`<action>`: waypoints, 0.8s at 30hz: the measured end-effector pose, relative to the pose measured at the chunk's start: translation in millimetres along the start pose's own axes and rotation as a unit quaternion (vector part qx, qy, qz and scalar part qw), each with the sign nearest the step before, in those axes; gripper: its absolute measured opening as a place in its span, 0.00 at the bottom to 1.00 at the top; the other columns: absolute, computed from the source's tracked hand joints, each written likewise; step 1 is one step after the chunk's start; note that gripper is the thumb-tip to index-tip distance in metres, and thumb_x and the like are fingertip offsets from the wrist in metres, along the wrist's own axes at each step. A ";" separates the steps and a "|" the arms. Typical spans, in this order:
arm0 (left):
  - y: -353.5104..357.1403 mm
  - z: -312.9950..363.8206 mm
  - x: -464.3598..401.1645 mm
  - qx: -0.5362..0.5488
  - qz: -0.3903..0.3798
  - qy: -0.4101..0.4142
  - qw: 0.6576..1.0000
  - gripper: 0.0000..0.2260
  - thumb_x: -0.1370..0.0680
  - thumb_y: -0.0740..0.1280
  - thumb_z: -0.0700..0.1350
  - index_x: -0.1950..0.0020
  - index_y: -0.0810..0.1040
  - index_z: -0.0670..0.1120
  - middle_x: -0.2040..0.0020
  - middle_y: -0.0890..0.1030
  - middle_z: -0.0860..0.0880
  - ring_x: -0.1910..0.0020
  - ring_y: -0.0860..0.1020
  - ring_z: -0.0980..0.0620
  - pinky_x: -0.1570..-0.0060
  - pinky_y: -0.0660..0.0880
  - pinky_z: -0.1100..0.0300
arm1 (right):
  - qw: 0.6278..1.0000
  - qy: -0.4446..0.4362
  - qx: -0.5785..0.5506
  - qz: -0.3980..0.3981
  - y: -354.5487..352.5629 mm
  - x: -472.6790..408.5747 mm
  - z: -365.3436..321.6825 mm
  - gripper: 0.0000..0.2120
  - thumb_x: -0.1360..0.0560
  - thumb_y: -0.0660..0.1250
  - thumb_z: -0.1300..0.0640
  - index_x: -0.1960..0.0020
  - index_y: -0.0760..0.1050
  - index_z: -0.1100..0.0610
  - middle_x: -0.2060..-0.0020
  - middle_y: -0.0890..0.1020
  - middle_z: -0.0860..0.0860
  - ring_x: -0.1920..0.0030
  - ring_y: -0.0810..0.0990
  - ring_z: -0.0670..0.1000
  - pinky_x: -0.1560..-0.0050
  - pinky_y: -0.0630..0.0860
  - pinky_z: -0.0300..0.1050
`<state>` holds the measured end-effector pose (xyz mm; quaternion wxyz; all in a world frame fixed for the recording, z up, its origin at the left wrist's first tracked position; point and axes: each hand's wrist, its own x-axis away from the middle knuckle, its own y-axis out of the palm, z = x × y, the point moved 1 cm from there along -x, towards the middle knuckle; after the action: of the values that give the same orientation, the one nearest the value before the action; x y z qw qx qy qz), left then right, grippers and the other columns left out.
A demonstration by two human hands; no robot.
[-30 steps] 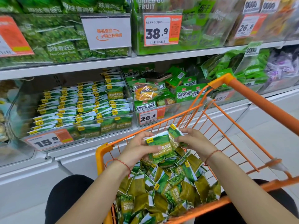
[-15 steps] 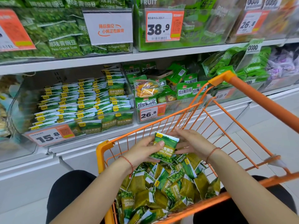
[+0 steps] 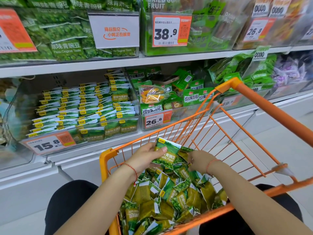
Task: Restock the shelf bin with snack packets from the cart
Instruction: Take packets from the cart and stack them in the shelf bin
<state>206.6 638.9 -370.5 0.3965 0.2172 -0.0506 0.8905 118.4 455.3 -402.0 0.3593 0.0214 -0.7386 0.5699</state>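
At far left, the clear shelf bin (image 3: 74, 106) holds neat rows of green pea packets behind a 15.8 price tag (image 3: 48, 144). Below and to its right stands the orange cart (image 3: 237, 126), with a loose pile of packets (image 3: 171, 199) heaped in its near end. Over that pile the left hand (image 3: 145, 157) grips one green snack packet (image 3: 166, 153), thumb pressed on its front. Just right of it, the right hand (image 3: 200, 161) reaches down into the pile, fingers curled among packets; whether they grip one cannot be told.
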 end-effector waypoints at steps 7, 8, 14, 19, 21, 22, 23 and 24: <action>-2.9 -3.9 -3.0 -0.091 -0.014 0.041 0.995 0.25 0.27 0.72 0.44 0.32 0.71 0.44 0.40 0.73 0.56 0.37 0.69 0.58 0.34 0.67 0.58 | 0.945 -0.114 -0.295 0.089 -19.9 16.1 -6.2 0.11 0.23 0.63 0.64 0.59 0.75 0.51 0.67 0.77 0.48 0.66 0.73 0.46 0.64 0.69 0.39; -3.3 -4.9 -3.7 -0.098 -0.016 0.040 0.994 0.25 0.28 0.73 0.44 0.32 0.71 0.44 0.37 0.74 0.54 0.35 0.70 0.56 0.34 0.68 0.56 | 0.937 -0.127 -0.316 0.081 -19.4 17.1 -10.6 0.13 0.24 0.62 0.67 0.60 0.76 0.51 0.65 0.80 0.51 0.65 0.75 0.47 0.63 0.71 0.39; -5.0 -3.0 -1.8 -0.060 -0.035 0.022 0.997 0.16 0.26 0.71 0.43 0.41 0.74 0.53 0.36 0.75 0.46 0.46 0.78 0.55 0.61 0.76 0.69 | 0.864 -0.120 -0.481 0.086 -24.9 20.8 -14.4 0.04 0.22 0.64 0.62 0.54 0.77 0.58 0.70 0.79 0.45 0.71 0.77 0.36 0.70 0.75 0.35; -3.4 -4.8 -4.0 -0.069 -0.021 0.054 0.996 0.15 0.27 0.71 0.40 0.42 0.76 0.50 0.41 0.78 0.48 0.41 0.77 0.51 0.52 0.76 0.68 | 0.842 -0.110 -0.525 0.067 -21.2 16.9 -14.4 0.07 0.22 0.64 0.59 0.58 0.77 0.56 0.68 0.79 0.45 0.68 0.77 0.41 0.69 0.76 0.37; -2.9 -4.3 -4.1 -0.096 0.000 0.069 0.993 0.18 0.28 0.73 0.42 0.39 0.76 0.49 0.42 0.78 0.52 0.41 0.76 0.54 0.41 0.74 0.59 | 0.848 -0.111 -0.514 0.066 -18.6 14.2 -16.4 0.06 0.22 0.64 0.59 0.58 0.76 0.56 0.65 0.79 0.44 0.66 0.78 0.43 0.68 0.75 0.39; -2.4 -3.6 -3.4 -0.107 0.005 0.075 0.991 0.19 0.29 0.73 0.44 0.39 0.76 0.50 0.43 0.77 0.53 0.43 0.75 0.56 0.39 0.72 0.57 | 0.852 -0.116 -0.506 0.068 -18.3 13.9 -16.9 0.06 0.22 0.64 0.58 0.57 0.75 0.57 0.65 0.79 0.45 0.67 0.77 0.45 0.69 0.73 0.38; -2.2 -2.6 -2.5 -0.113 0.004 0.084 0.990 0.20 0.31 0.74 0.47 0.40 0.76 0.52 0.43 0.78 0.54 0.43 0.76 0.57 0.37 0.71 0.56 | 0.855 -0.119 -0.500 0.071 -18.3 13.5 -16.8 0.07 0.21 0.63 0.58 0.57 0.74 0.57 0.66 0.78 0.46 0.70 0.75 0.44 0.72 0.70 0.35; -2.0 -1.7 -2.2 -0.119 0.001 0.093 0.989 0.22 0.33 0.73 0.50 0.40 0.76 0.53 0.42 0.78 0.54 0.42 0.76 0.57 0.35 0.70 0.55 | 0.856 -0.123 -0.497 0.075 -19.0 14.3 -17.1 0.07 0.21 0.63 0.58 0.57 0.74 0.57 0.67 0.76 0.47 0.73 0.73 0.41 0.74 0.67 0.32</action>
<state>208.7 639.2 -373.1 0.4213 0.0847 -0.1199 0.8949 124.9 468.7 -376.8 0.1846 -0.1456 -0.9611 0.1448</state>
